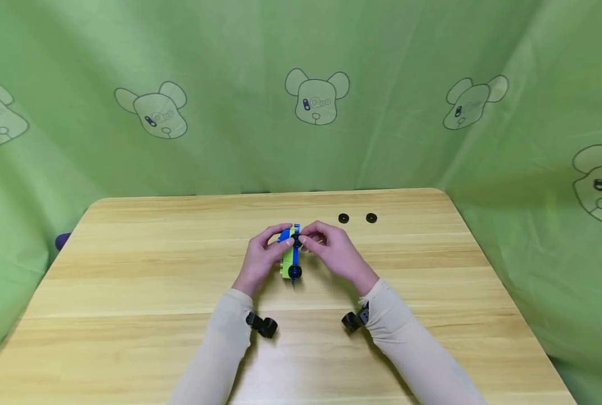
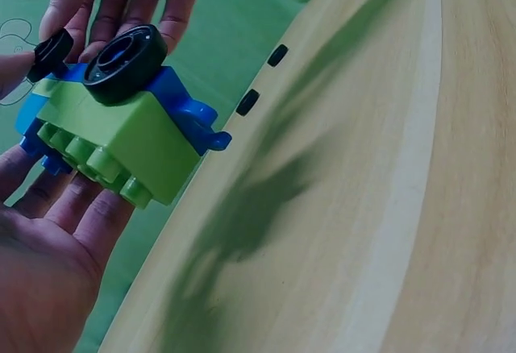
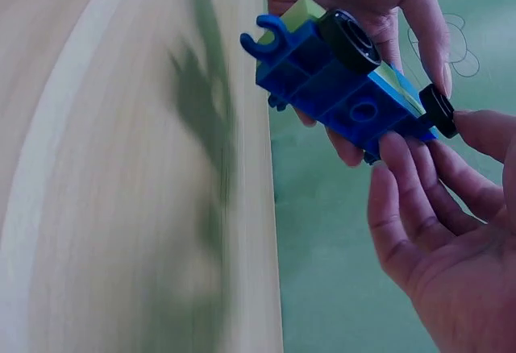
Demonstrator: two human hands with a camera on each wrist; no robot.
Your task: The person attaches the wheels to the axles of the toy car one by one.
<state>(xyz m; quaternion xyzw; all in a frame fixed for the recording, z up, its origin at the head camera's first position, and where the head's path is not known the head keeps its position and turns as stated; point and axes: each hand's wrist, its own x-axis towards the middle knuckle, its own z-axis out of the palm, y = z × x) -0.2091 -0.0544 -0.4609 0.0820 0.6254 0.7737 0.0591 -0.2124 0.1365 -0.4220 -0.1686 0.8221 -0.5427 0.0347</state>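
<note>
A toy car of building blocks (image 2: 121, 135), lime green on a blue base, is held on its side above the table. My left hand (image 1: 261, 256) grips its body, thumb near the far wheel. My right hand (image 1: 336, 250) pinches that black wheel (image 3: 438, 111) between thumb and fingers, its other fingertips against the blue underside (image 3: 322, 87). A second black wheel (image 2: 126, 64) sits at the nearer end, beside a blue hook (image 3: 266, 37). No wheels show on the side of the base turned away from these two.
Two loose black wheels (image 1: 344, 218) (image 1: 371, 217) lie on the wooden table (image 1: 129, 337) toward its far right. Green curtains (image 1: 230, 140) printed with bear heads hang behind and at both sides. Something purple (image 1: 62, 241) shows past the left edge. Small black cameras sit at both wrists.
</note>
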